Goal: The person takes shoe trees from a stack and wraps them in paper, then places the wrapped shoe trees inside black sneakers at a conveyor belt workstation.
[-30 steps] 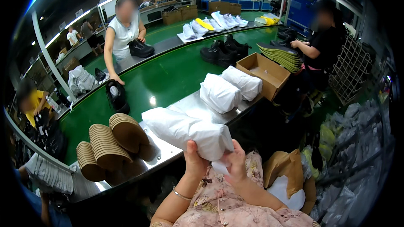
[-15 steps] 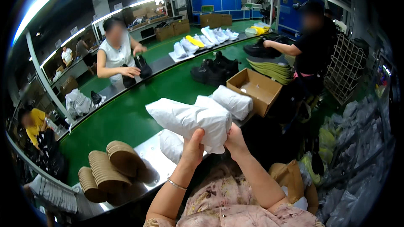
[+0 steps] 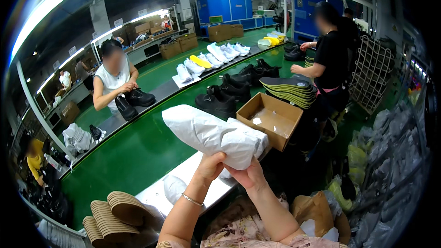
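1. The green belt (image 3: 138, 151) runs from lower left to upper right. Its near edge meets a pale metal shelf (image 3: 183, 181) just below the hands, and a broad bare stretch of belt lies open left of the bundle.
2. The bundle (image 3: 213, 134) is a long white paper-wrapped shape, crinkled, tilted, with its far end up-left and its near end low-right. It is held in the air above the shelf edge, apart from the belt.
3. The left hand (image 3: 210, 167) grips the bundle's underside, fingers curled against the paper. The right hand (image 3: 248, 174) cups the near end from below, fingers pressed into the wrap.
4. A brown box (image 3: 271, 119) sits open just right of the bundle, holding only a small white scrap.
5. Tan insoles (image 3: 115, 211) are stacked at lower left; dark shoes (image 3: 229, 94) stand on the belt beyond.
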A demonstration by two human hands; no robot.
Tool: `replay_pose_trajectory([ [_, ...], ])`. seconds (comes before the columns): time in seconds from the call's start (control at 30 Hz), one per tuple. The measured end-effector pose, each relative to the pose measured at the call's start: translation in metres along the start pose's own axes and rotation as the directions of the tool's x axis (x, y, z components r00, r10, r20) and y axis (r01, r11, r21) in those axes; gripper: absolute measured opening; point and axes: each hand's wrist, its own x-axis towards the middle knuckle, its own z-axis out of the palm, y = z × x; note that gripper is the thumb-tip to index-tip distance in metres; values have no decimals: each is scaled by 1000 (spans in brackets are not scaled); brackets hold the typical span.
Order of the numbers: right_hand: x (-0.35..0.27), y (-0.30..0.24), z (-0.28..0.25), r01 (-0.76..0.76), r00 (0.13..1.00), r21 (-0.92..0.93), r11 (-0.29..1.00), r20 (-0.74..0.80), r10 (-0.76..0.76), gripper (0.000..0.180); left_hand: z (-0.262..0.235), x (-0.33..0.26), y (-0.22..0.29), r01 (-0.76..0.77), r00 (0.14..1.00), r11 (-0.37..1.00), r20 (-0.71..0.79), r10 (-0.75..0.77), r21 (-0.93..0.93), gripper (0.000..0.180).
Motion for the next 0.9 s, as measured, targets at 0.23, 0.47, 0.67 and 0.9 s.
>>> replay_pose_trajectory([
  [0.23, 10, -13, 18, 61, 918, -768, 637, -207, -338, 31, 1, 20, -3, -8, 991, 995, -137, -5, -99, 83],
  [0.47, 7, -27, 22, 220, 957, -397, 891, -90, -276, 15, -7, 32, 1, -8, 990, 999, -139, 2, -38, 84],
  [0.67, 19, -20, 28, 74, 979, -83, 994, -186, -88, 32, -4, 41, -8, -8, 986, 999, -166, 1, -37, 83],
  [0.9, 23, -32, 15, -220, 970, -487, 845, -200, 137, 41, -12, 47, 11, -30, 981, 999, -195, 27, -13, 78],
])
